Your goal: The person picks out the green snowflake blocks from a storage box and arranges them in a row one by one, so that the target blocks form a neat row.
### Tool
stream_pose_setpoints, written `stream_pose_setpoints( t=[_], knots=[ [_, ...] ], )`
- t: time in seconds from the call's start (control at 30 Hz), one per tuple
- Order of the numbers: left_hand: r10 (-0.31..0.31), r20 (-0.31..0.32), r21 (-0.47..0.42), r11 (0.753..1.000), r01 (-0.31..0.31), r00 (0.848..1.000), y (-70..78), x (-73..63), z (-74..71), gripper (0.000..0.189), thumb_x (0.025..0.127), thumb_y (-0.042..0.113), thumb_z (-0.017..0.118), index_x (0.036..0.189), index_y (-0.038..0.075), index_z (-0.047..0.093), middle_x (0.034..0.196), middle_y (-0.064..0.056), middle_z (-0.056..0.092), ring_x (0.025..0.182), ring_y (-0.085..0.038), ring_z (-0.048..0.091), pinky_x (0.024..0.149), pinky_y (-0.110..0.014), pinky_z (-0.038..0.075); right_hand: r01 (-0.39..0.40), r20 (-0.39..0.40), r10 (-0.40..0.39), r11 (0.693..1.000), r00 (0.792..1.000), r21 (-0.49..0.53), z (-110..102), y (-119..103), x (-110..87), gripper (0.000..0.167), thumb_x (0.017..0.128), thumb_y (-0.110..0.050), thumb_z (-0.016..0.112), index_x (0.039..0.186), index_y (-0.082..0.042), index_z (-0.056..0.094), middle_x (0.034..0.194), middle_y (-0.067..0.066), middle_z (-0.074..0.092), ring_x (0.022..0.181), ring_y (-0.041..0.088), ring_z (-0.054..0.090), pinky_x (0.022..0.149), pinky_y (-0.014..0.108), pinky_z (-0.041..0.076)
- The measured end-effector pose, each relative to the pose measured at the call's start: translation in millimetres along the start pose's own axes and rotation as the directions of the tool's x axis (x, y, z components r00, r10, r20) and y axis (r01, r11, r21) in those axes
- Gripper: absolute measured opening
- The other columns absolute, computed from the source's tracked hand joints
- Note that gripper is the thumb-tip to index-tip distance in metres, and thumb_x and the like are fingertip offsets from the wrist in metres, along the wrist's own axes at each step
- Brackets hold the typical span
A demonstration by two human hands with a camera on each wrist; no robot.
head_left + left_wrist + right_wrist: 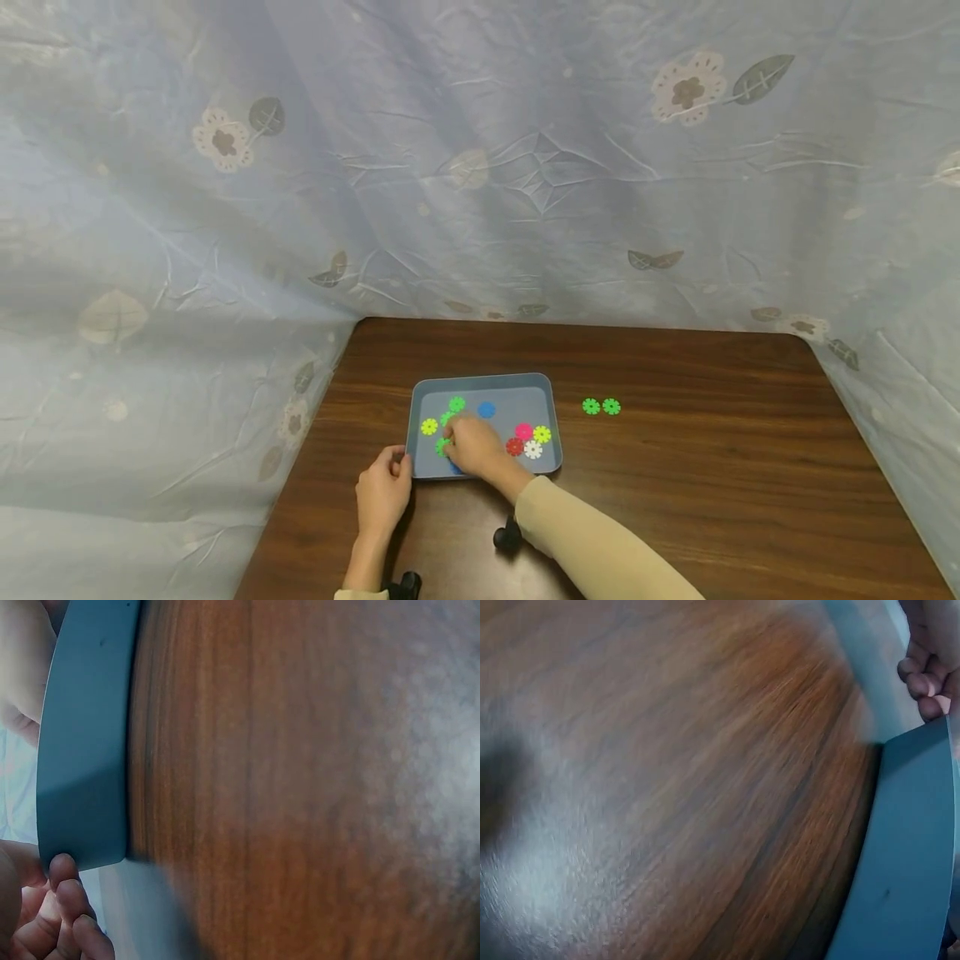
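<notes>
A shallow grey-blue tray [480, 381] on the table holds several small notched plastic discs. My left hand [384, 492] grips the tray's near left corner; in the left wrist view its fingertips [64, 867] press the outer wall at that corner. My right hand [477, 446] reaches down into the tray, fingers bent, its fingertips right at a green disc [441, 447]. I cannot tell whether they pinch it. Two more green discs, one at the back [457, 404], lie near these fingers, with a yellow disc [429, 427] to their left. A blue disc [456, 468] is partly hidden below the hand.
Another blue disc [487, 409] lies behind my right hand. On the tray's right side are a pink disc [523, 432], a yellow, a red and a white one. Two green discs [601, 407] sit side by side on the wooden table [712, 467]. A patterned curtain [540, 250] surrounds the table.
</notes>
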State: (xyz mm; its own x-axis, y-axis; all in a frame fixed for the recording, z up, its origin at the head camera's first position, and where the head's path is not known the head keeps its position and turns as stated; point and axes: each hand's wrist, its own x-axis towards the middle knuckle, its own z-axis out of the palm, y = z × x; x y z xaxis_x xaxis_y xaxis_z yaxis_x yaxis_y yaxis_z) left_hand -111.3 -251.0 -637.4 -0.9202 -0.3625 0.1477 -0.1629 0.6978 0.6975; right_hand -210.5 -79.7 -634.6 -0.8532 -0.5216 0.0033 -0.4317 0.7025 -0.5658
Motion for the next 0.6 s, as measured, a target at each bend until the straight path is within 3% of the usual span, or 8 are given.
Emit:
stream_pose_setpoints(
  t=[0.2, 0.6],
  knots=[
    [0.011, -0.004, -0.001, 1.000, -0.011, 1.000, -0.3, -0.4, 1.6, 0.018, 0.098, 0.013, 0.069, 0.111, 0.001, 0.074, 0.062, 0.006, 0.053, 0.049, -0.010, 0.045, 0.051, -0.033, 0.040, -0.031, -0.054, 0.039, 0.989, 0.998, 0.144, -8, 3, -3.9, 0.005, 0.093, -0.015, 0.074, 0.096, -0.011, 0.075, 0.081, -0.007, 0.068, 0.072, 0.006, 0.061, 0.067, 0.026, 0.051],
    [0.051, -0.052, 0.006, 0.999, -0.051, 0.997, -1.4, -0.4, 1.7, 0.015, 0.096, 0.011, 0.071, 0.107, 0.002, 0.075, 0.060, 0.008, 0.051, 0.048, -0.010, 0.044, 0.054, -0.036, 0.041, -0.070, -0.172, 0.111, 0.971, 0.979, 0.230, -50, 27, -9.4, 0.006, 0.095, -0.017, 0.075, 0.098, -0.012, 0.075, 0.087, -0.007, 0.069, 0.076, 0.008, 0.061, 0.069, 0.030, 0.050]
  ],
)
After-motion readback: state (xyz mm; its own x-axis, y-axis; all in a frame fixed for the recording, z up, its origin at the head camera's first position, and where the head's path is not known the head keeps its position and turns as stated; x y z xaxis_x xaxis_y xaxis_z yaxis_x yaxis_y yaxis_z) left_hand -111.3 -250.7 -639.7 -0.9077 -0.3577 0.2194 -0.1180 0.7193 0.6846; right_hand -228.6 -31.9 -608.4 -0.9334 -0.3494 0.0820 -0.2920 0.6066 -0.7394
